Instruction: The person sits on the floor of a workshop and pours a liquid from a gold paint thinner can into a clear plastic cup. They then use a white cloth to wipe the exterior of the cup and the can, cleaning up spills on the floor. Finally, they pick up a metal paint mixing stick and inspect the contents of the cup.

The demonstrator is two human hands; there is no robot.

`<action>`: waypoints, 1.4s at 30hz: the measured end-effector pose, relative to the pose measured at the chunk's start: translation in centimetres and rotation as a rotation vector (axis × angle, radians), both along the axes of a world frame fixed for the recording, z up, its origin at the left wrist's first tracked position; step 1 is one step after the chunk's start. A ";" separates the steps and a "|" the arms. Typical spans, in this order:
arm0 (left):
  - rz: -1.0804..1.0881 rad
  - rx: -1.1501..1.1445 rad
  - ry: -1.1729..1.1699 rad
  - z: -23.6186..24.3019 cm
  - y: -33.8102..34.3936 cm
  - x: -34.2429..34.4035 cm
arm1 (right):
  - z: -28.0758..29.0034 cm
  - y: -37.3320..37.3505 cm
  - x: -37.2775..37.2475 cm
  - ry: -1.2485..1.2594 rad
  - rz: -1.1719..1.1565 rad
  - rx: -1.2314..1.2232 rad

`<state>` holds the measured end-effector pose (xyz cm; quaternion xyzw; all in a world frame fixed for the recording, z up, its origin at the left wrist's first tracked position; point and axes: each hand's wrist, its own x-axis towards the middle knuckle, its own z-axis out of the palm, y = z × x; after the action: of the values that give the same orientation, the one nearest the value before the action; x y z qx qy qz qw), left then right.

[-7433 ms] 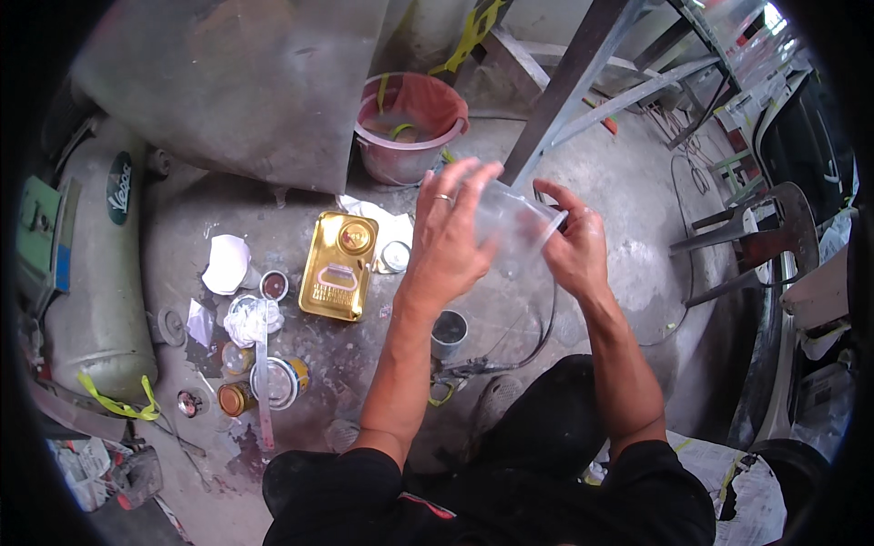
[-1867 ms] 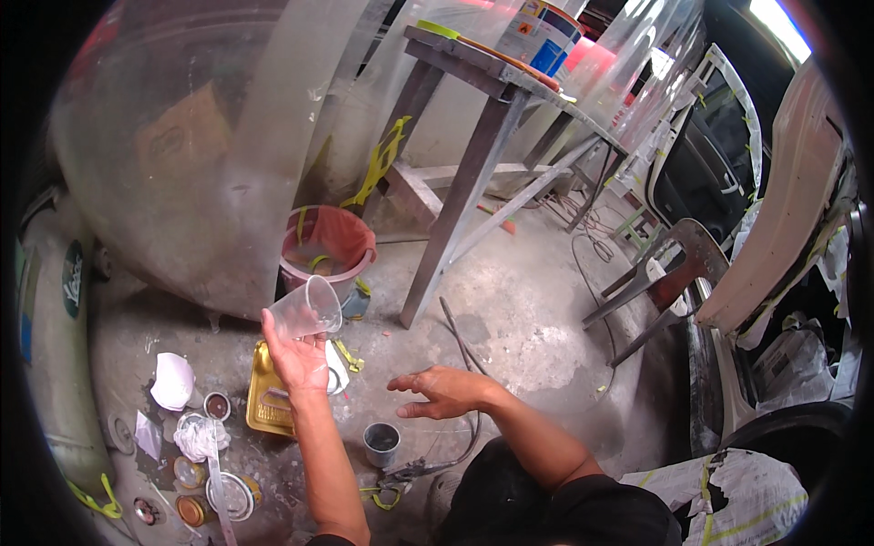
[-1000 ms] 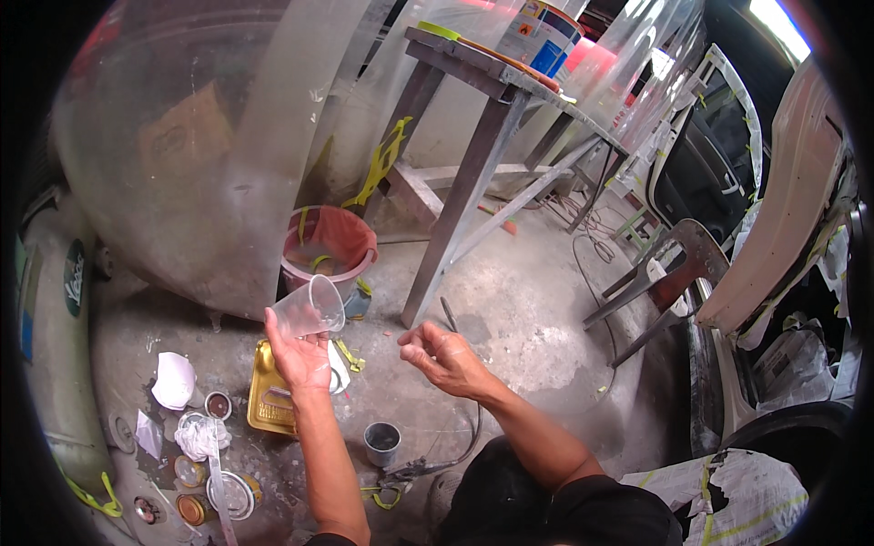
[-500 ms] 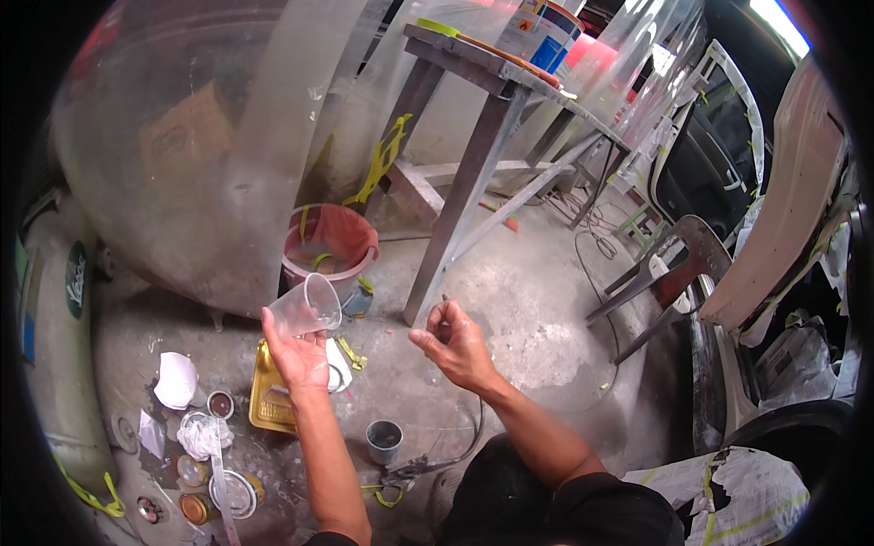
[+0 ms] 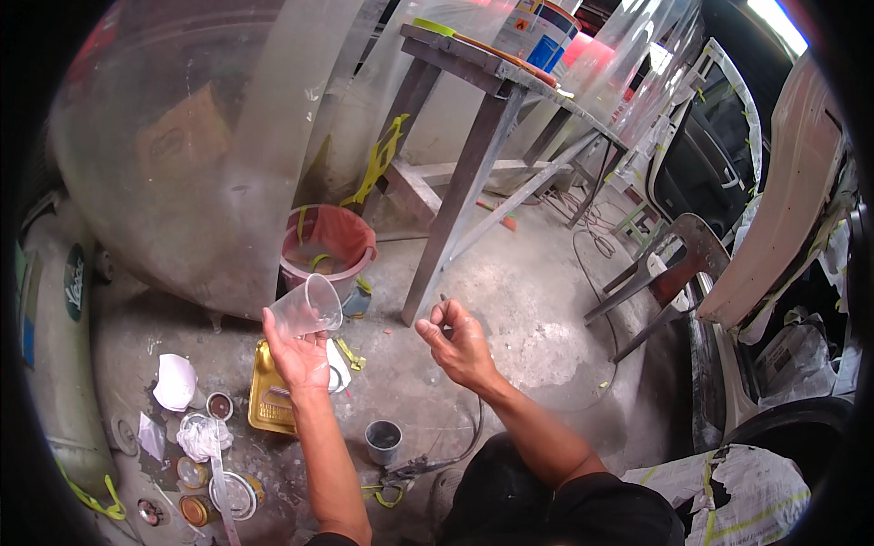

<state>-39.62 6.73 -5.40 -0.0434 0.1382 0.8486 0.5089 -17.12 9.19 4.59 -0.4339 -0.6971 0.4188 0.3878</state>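
Observation:
A clear plastic cup [image 5: 308,307] lies tilted in my left hand [image 5: 299,357], its mouth facing right and the fingers around its underside. To the right, my right hand [image 5: 461,344] hangs in the air with its fingers curled and thumb bent in. A small dark tip shows at those fingers, but what it belongs to is hidden. Below the left hand sits a yellow tray [image 5: 266,400], partly covered by the forearm. A small grey cup [image 5: 383,440] with dark contents stands on the floor between my forearms.
A red bucket [image 5: 362,238] stands beyond the cup, beside a grey trestle table [image 5: 473,173] bearing a large can [image 5: 539,35]. Several opened cans, one of them a white-rimmed can [image 5: 235,496], sit at lower left. A hose [image 5: 478,428] and a plastic chair [image 5: 678,264] are to the right.
My right thumb has drawn in slightly toward the curled fingers. The left hand keeps the clear cup at nearly the same spot and tilt.

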 end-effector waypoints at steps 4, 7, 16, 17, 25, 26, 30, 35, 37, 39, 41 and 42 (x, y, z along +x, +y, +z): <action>-0.004 -0.002 -0.003 0.2 -0.1 0.0 | -0.1 0.1 0.0 -0.019 0.015 -0.016; -0.002 0.001 -0.016 0.1 0.0 0.1 | -0.4 0.3 0.1 -0.015 0.029 -0.002; 0.015 -0.031 -0.008 0.6 0.0 0.5 | 0.1 -0.3 -0.1 0.047 0.038 -0.090; 0.012 -0.030 -0.004 0.6 0.1 0.5 | 0.0 -0.2 0.1 0.050 0.049 -0.075; 0.023 -0.044 -0.012 0.6 0.0 0.5 | 0.4 -0.2 0.0 0.008 -0.007 -0.043; 0.023 -0.043 -0.009 0.5 0.1 0.4 | 0.4 -0.2 0.0 -0.008 -0.016 -0.049; 0.029 -0.053 0.000 1.1 -0.1 0.6 | 0.3 -0.2 -0.1 -0.029 -0.010 -0.044; 0.035 -0.046 -0.002 0.9 0.1 0.6 | 0.5 -0.3 -0.3 -0.016 -0.010 -0.062; 0.029 -0.044 -0.004 0.9 0.1 0.6 | 0.7 -0.4 -0.1 -0.025 0.007 -0.113; 0.036 -0.052 -0.008 1.0 0.1 0.6 | 0.7 -0.6 -0.2 -0.031 0.007 -0.128; 0.040 -0.056 -0.006 0.9 0.0 0.5 | 0.8 -0.6 -0.6 -0.033 -0.008 -0.108; 0.037 -0.051 -0.005 0.9 0.1 0.5 | 0.7 -0.5 -0.5 -0.033 -0.011 -0.091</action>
<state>-39.08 6.81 -4.50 -0.0611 0.1576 0.8540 0.4922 -17.60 8.69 5.25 -0.4617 -0.6814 0.4408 0.3581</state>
